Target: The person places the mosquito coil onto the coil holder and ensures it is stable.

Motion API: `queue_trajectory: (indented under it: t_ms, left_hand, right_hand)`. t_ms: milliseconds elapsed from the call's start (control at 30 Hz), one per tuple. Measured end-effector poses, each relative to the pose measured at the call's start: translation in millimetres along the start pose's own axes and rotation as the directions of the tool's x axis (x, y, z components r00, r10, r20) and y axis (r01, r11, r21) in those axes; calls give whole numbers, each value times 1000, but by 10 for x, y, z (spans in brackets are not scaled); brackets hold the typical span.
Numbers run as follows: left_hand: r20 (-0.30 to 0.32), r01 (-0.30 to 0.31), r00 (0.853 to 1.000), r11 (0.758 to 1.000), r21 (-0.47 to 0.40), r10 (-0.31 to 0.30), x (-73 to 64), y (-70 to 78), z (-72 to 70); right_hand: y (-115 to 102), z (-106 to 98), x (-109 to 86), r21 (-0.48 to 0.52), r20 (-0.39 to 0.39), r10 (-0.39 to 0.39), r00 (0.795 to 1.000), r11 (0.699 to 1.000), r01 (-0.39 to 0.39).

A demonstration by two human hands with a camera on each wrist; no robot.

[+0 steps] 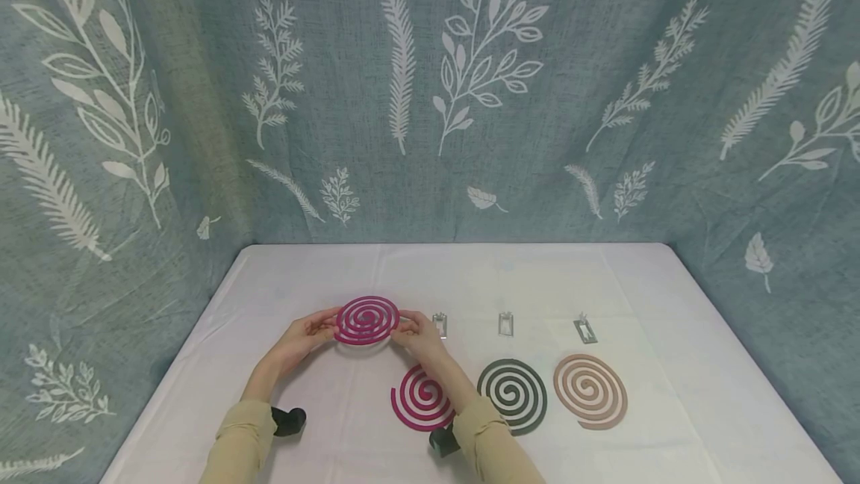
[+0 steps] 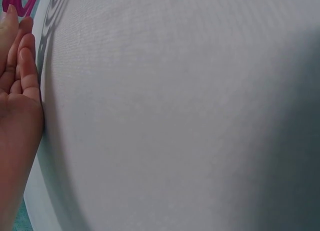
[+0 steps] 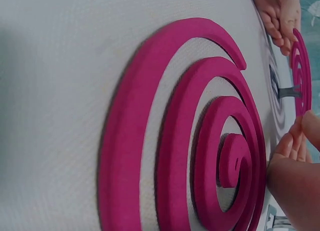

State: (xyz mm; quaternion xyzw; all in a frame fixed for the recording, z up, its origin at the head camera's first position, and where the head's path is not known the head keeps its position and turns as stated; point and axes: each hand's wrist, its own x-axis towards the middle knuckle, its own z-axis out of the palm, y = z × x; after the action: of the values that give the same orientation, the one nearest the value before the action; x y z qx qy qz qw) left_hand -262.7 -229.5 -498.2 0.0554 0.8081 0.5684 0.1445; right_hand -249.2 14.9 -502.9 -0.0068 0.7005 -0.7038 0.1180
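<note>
Between both hands, a magenta mosquito coil [image 1: 367,317] is held nearly level above the table on the left. My left hand [image 1: 300,338] pinches its left edge with thumb and fingertips. On the opposite edge, my right hand [image 1: 423,338] pinches the rim the same way. In the right wrist view a grey metal stand [image 3: 288,92] shows under the middle of the held coil. A second magenta coil [image 1: 426,393] lies flat below my right forearm, which covers part of its right side. Only a corner of the held coil [image 2: 19,2] appears in the left wrist view.
To the right lie a dark green coil [image 1: 510,393] and a brown coil [image 1: 587,385]. Behind them stand small metal coil stands, one by my right hand [image 1: 445,326], one mid-table [image 1: 500,324], one farther right [image 1: 579,332]. A patterned curtain [image 1: 416,193] borders the white table's back edge.
</note>
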Motion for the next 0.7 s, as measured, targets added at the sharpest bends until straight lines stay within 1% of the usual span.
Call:
queue_trajectory:
  t_ms: [300, 500, 700]
  left_hand:
    - [6, -15, 1000, 1000, 4, 15, 8, -33, -15]
    - [8, -15, 1000, 1000, 16, 15, 21, -46, -16]
    - [-4, -13, 1000, 999, 35, 13, 7, -28, -7]
  right_hand:
    - [6, 9, 9, -44, -2, 0, 1000, 999, 0]
    - [-2, 3, 9, -33, 2, -5, 1000, 999, 5]
    - [-14, 3, 6, -32, 2, 7, 1000, 999, -7]
